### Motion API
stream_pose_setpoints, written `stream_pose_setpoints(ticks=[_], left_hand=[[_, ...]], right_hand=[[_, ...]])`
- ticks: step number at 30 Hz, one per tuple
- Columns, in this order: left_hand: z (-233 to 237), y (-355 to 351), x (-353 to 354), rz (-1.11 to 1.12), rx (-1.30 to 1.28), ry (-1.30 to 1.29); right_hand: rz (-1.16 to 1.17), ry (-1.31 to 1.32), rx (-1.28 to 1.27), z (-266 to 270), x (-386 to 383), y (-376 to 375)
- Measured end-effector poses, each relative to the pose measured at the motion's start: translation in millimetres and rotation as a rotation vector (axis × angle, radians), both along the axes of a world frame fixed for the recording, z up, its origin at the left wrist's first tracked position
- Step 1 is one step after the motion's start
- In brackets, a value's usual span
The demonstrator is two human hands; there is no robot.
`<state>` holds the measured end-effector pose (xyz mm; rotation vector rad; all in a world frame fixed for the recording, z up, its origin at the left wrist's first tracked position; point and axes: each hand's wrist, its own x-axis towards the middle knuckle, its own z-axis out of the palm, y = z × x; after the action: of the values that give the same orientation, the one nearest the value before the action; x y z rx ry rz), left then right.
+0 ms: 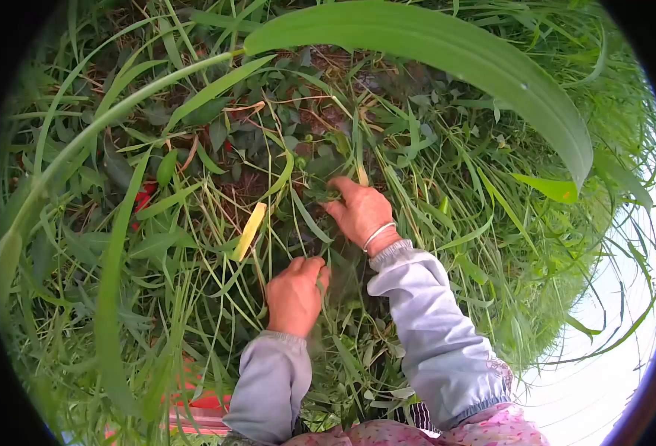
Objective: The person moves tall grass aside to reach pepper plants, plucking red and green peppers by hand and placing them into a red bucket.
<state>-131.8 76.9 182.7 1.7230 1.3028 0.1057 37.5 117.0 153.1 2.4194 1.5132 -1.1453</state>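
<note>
My left hand [296,296] is low among the grass stems, its fingers curled inward and their tips turned away, so what they hold, if anything, is hidden. Higher up and to the right, my right hand [363,214] reaches into a leafy plant [320,167]. Its thumb and forefinger are apart, with green leaves at their tips. A white bangle [378,235] circles the right wrist. Small round green buds or fruits show on the plant just above this hand. A yellow leaf blade [249,232] stands up left of both hands.
Dense tall grass [492,215] surrounds the hands. One broad green blade [447,48] arches close across the top. Something red [143,197] shows through leaves at left. A red and white striped object [201,405], partly covered by grass, is at lower left.
</note>
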Motion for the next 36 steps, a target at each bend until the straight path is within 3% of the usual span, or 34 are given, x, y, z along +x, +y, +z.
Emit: stream_pose_setpoints(ticks=[3,4,5,10,13,16,18,20,24,25,27,30,32,33,36], left_hand=[[4,3,1,0.030,-0.036,-0.012],[4,4,1,0.033,-0.040,-0.016],[3,4,2,0.036,-0.042,-0.019],[4,6,3,0.019,-0.052,-0.005],[5,7,3,0.027,-0.057,-0.026],[5,7,3,0.022,-0.081,-0.002],[4,9,4,0.014,-0.089,0.006],[4,9,2,0.004,-0.099,-0.006],[2,6,3,-0.005,-0.071,0.003],[1,5,2,-0.010,-0.072,-0.003],[2,6,2,-0.011,-0.085,0.002],[4,7,3,-0.005,-0.114,0.012],[4,8,2,-0.002,-0.120,0.002],[3,7,1,-0.004,-0.117,-0.002],[3,5,0,-0.009,-0.103,-0.017]], right_hand=[[-0.192,0.039,0.160,-6,8,-12],[-0.655,0.505,0.110,-9,12,-13],[-0.928,0.714,0.134,-10,14,-17],[-1.100,0.900,0.221,-20,28,-41],[-1.075,0.987,0.069,17,20,-31],[-0.461,0.699,0.138,5,20,-64],[-0.474,0.756,0.047,15,21,-71],[-0.602,0.869,-0.127,58,17,-56],[-0.813,1.135,-0.069,84,26,-22],[-0.896,1.131,0.086,77,25,-8],[-0.847,1.041,0.193,36,38,13],[-0.924,0.714,0.045,-34,30,52],[-0.589,0.336,0.100,-130,31,30],[-0.284,0.077,0.184,-178,33,16],[-0.681,0.202,-0.004,-223,34,24]])
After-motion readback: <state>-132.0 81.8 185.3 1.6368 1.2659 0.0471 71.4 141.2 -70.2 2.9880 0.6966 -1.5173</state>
